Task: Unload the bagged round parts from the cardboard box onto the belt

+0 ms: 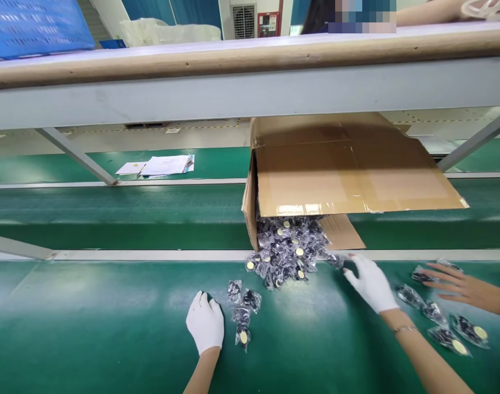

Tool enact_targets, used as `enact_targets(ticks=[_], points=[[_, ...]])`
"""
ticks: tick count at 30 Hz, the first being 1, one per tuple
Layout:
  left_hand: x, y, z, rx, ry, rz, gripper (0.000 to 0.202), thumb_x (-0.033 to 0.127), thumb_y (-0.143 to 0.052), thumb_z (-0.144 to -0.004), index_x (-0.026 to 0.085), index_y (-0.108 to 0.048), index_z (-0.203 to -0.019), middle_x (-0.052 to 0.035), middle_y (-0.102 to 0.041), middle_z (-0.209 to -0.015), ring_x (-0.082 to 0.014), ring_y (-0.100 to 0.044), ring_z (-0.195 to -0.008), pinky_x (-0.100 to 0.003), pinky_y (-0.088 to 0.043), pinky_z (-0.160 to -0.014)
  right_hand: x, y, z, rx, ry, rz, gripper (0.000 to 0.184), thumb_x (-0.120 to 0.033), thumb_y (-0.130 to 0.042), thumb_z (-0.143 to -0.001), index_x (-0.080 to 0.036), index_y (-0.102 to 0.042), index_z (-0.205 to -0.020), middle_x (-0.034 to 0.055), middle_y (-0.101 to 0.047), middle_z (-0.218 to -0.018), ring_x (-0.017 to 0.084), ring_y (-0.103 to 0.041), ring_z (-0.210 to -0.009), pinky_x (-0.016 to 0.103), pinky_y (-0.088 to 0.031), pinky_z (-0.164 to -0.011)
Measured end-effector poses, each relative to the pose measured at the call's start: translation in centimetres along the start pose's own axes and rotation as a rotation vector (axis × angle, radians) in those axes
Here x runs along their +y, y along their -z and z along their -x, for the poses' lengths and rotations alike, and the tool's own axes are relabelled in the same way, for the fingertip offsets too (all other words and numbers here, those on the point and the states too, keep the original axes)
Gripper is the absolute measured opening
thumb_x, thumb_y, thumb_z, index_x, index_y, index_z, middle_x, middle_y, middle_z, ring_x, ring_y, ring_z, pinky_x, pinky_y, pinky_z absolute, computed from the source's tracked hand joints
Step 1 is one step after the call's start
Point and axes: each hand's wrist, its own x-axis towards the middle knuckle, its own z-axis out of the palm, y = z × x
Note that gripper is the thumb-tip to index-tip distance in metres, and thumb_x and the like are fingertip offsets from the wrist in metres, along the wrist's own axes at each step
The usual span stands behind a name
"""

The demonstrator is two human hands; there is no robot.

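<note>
On the green bench [110, 350], nearest, the gloved left hand [205, 323] rests curled, in front and left of the cardboard box [356, 169]; whether its grip holds anything, I cannot tell. Just beside it, loose packets [242, 314] line up roughly toward the box. Right-front of the box, a co-worker's hand [465, 282] spreads near others. The gloved right hand [371, 282] has thumb and fingers parted, nothing visibly held; a stray packet [334, 259] lies boxward of its fingertips, long axis crosswise, contact unclear. It is the nearer hand to the pile [293, 249] at the box's mouth.
</note>
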Motion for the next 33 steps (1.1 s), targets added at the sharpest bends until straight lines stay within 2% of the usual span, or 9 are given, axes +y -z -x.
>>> enact_targets(ticks=[4,8,10,15,20,23,27,30,33], points=[[0.0,-0.1,0.1,-0.012,0.012,0.013,0.037,0.027,-0.043,-0.094,0.007,-0.070,-0.111,-0.0238,-0.072,-0.119,-0.0331,-0.068,-0.110,-0.049,-0.055,-0.100,-4.3,-3.7,-3.7,-0.004,-0.238,-0.231,0.043,-0.045,-0.047,-0.082,-0.013,-0.063,-0.105,0.0231,-0.068,-0.113,0.033,-0.064,-0.106,0.049,-0.050,-0.100],[-0.2,-0.4,0.1,-0.021,0.043,0.033,0.034,0.027,-0.045,-0.093,0.012,-0.069,-0.111,-0.0200,-0.072,-0.120,-0.0322,-0.068,-0.112,-0.048,-0.055,-0.100,-3.4,-4.0,-7.0,0.021,-0.367,-0.284,0.046,-0.041,-0.035,-0.088,-0.013,-0.062,-0.111,0.0188,-0.069,-0.108,0.028,-0.065,-0.103,0.042,-0.051,-0.096],[-0.2,-0.4,0.1,-0.025,0.046,0.030,0.034,0.028,-0.045,-0.092,0.012,-0.069,-0.111,-0.0201,-0.072,-0.120,-0.0322,-0.068,-0.112,-0.048,-0.055,-0.100,-2.9,-3.8,-9.6,-0.012,-0.388,-0.304,0.049,-0.048,-0.040,-0.090,-0.015,-0.064,-0.117,0.0139,-0.070,-0.107,0.025,-0.066,-0.099,0.037,-0.051,-0.091],[-0.2,-0.3,0.0,-0.024,0.013,-0.012,0.036,0.027,-0.043,-0.094,0.009,-0.069,-0.110,-0.0225,-0.071,-0.119,-0.0325,-0.069,-0.110,-0.048,-0.055,-0.099,-3.6,-4.0,-14.8,-0.110,-0.445,-0.303,0.043,-0.053,-0.053,-0.083,-0.018,-0.073,-0.097,0.0153,-0.072,-0.101,0.028,-0.066,-0.092,0.037,-0.050,-0.083],[-0.1,-0.2,0.0,-0.001,-0.008,-0.025,0.036,0.027,-0.042,-0.095,0.007,-0.070,-0.108,-0.0230,-0.072,-0.117,-0.0325,-0.069,-0.108,-0.047,-0.056,-0.098,-1.9,-1.0,-11.8,-0.074,-0.504,-0.313,0.052,-0.055,-0.036,-0.085,-0.018,-0.072,-0.095,0.0155,-0.073,-0.106,0.028,-0.065,-0.101,0.038,-0.050,-0.088],[-0.1,-0.3,-0.1,0.000,-0.008,-0.026,0.036,0.027,-0.042,-0.095,0.008,-0.070,-0.108,-0.0225,-0.072,-0.117,-0.0322,-0.069,-0.108,-0.047,-0.056,-0.098,2.7,3.4,-6.9,-0.095,-0.559,-0.260,0.052,-0.059,-0.039,-0.081,-0.020,-0.073,-0.089,0.0165,-0.074,-0.104,0.029,-0.067,-0.094,0.042,-0.051,-0.081],[-0.1,-0.4,-0.1,0.000,-0.013,-0.028,0.038,0.026,-0.042,-0.095,0.005,-0.070,-0.109,-0.0241,-0.072,-0.118,-0.0323,-0.069,-0.108,-0.047,-0.056,-0.098,8.5,8.1,-2.3,-0.108,-0.674,0.082,0.050,-0.061,-0.047,-0.076,-0.020,-0.074,-0.082,0.0291,-0.070,-0.103,0.043,-0.064,-0.092,0.056,-0.046,-0.074],[0.0,-0.2,-0.1,-0.009,-0.004,-0.039,0.038,0.026,-0.042,-0.095,0.005,-0.070,-0.110,-0.0228,-0.072,-0.118,-0.0312,-0.069,-0.109,-0.045,-0.056,-0.098,7.0,7.4,-3.2,-0.064,-0.461,0.043,0.056,-0.057,-0.042,-0.081,-0.016,-0.075,-0.102,0.0265,-0.069,-0.118,0.043,-0.063,-0.109,0.058,-0.047,-0.090],[0.1,0.1,-0.1,-0.027,0.001,-0.054,0.039,0.026,-0.041,-0.096,0.005,-0.070,-0.112,-0.0214,-0.072,-0.119,-0.0301,-0.069,-0.110,-0.044,-0.056,-0.099,0.7,3.3,-7.0,-0.154,-0.324,-0.324,0.055,-0.053,-0.047,-0.084,-0.017,-0.070,-0.120,0.0161,-0.069,-0.125,0.031,-0.064,-0.117,0.045,-0.045,-0.109]])
